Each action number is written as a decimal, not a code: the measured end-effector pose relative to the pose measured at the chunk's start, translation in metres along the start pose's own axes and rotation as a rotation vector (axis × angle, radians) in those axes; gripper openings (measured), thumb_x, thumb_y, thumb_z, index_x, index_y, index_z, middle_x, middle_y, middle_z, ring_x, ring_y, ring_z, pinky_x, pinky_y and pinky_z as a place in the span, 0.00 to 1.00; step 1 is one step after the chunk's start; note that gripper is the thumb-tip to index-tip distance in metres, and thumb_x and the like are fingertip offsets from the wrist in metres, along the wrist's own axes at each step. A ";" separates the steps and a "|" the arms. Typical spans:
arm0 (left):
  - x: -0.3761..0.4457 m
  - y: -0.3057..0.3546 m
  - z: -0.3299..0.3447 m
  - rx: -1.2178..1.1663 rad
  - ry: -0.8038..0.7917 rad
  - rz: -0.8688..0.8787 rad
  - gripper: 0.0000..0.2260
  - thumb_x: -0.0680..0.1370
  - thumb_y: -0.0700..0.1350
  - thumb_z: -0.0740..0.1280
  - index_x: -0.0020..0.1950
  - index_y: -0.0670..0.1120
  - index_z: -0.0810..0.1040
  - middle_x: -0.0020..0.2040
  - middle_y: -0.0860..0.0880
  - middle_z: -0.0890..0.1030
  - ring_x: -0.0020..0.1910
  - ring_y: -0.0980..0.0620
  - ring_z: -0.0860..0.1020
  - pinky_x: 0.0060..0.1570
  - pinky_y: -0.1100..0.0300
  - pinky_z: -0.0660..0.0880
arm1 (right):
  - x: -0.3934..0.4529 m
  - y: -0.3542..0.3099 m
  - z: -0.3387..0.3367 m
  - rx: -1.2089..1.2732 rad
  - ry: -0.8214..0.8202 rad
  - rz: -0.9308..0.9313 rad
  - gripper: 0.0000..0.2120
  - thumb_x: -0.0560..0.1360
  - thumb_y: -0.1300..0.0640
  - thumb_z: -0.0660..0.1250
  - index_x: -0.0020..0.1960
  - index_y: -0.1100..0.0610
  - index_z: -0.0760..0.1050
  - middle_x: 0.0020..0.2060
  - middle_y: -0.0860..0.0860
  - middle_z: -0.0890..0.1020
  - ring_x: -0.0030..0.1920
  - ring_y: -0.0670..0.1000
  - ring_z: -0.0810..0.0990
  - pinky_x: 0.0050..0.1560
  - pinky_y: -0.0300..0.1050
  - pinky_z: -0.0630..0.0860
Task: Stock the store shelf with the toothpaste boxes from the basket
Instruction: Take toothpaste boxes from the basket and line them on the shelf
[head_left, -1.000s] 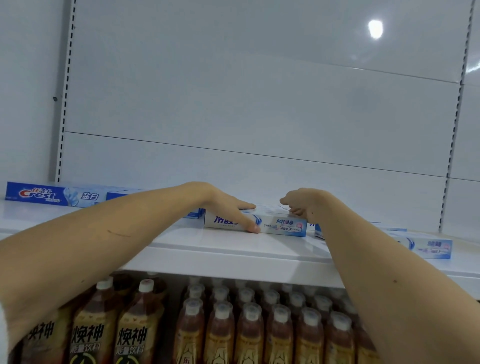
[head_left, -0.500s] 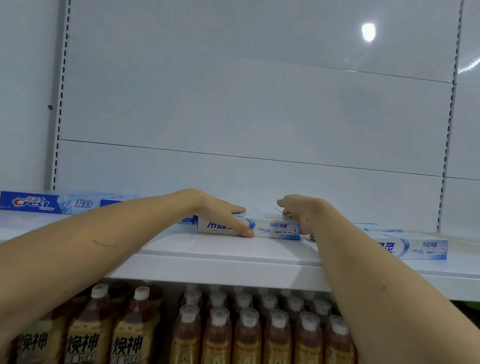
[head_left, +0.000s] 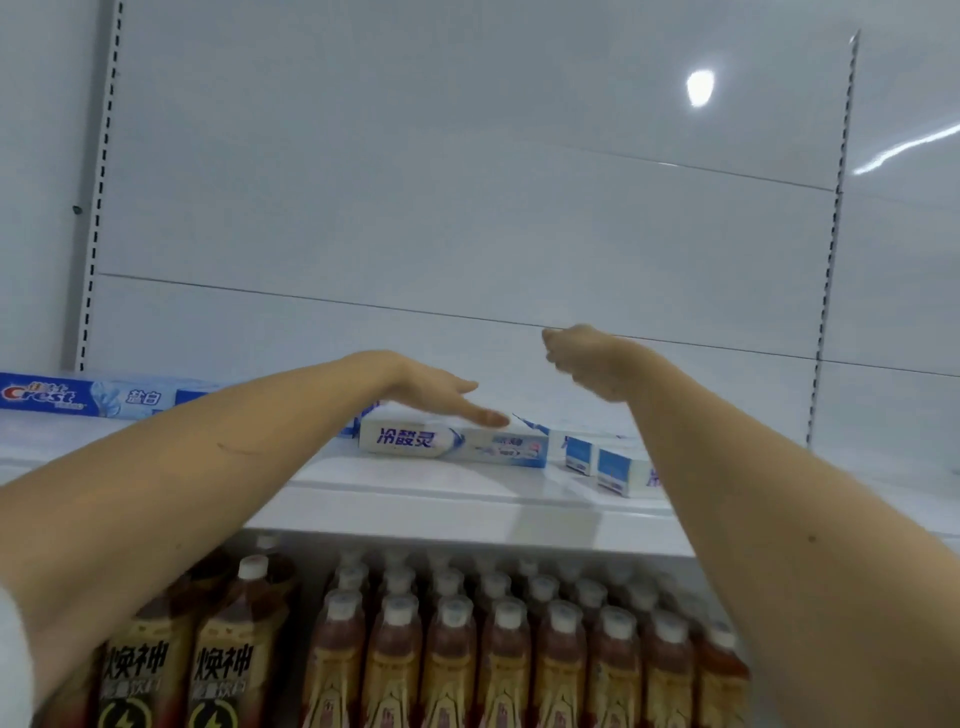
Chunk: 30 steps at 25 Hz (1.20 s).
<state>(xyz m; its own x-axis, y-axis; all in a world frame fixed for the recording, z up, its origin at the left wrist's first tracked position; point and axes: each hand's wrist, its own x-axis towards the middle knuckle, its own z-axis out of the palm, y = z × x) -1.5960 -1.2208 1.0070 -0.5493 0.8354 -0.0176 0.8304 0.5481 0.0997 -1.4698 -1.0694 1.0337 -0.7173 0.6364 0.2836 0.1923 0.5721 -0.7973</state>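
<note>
While the left hand (head_left: 441, 392) lies flat with straight fingers, its fingertips touching the top of a white-and-blue toothpaste box (head_left: 452, 444) on the white shelf (head_left: 415, 501), the right hand (head_left: 587, 358) hovers above the shelf, fingers loosely curled and holding nothing; more toothpaste boxes (head_left: 608, 465) lie just right of the first; a blue Crest box (head_left: 78, 397) sits far left; bottled drinks (head_left: 452, 654) fill the shelf below.
</note>
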 end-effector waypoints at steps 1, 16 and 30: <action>-0.005 0.014 0.000 -0.031 0.021 0.018 0.53 0.61 0.83 0.55 0.80 0.58 0.48 0.81 0.55 0.49 0.79 0.50 0.49 0.76 0.40 0.45 | -0.011 0.000 -0.016 -0.069 0.041 -0.018 0.20 0.82 0.49 0.51 0.67 0.61 0.67 0.64 0.56 0.71 0.64 0.56 0.70 0.66 0.50 0.65; -0.019 0.157 0.050 0.045 0.121 0.252 0.40 0.75 0.71 0.58 0.79 0.49 0.58 0.78 0.50 0.61 0.76 0.48 0.61 0.74 0.48 0.58 | -0.123 0.108 -0.122 -0.755 0.129 0.052 0.25 0.79 0.65 0.52 0.75 0.54 0.63 0.74 0.54 0.66 0.70 0.57 0.68 0.67 0.49 0.67; 0.007 0.154 0.051 0.072 0.107 0.033 0.32 0.80 0.63 0.59 0.80 0.52 0.55 0.79 0.51 0.59 0.77 0.49 0.60 0.74 0.51 0.56 | -0.046 0.165 -0.145 -0.560 -0.170 -0.002 0.46 0.69 0.36 0.71 0.78 0.54 0.56 0.76 0.50 0.61 0.74 0.55 0.63 0.74 0.52 0.60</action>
<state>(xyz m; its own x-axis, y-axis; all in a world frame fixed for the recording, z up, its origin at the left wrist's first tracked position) -1.4676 -1.1284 0.9713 -0.5248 0.8463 0.0912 0.8508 0.5248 0.0264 -1.3076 -0.9293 0.9664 -0.8069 0.5691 0.1585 0.4819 0.7893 -0.3806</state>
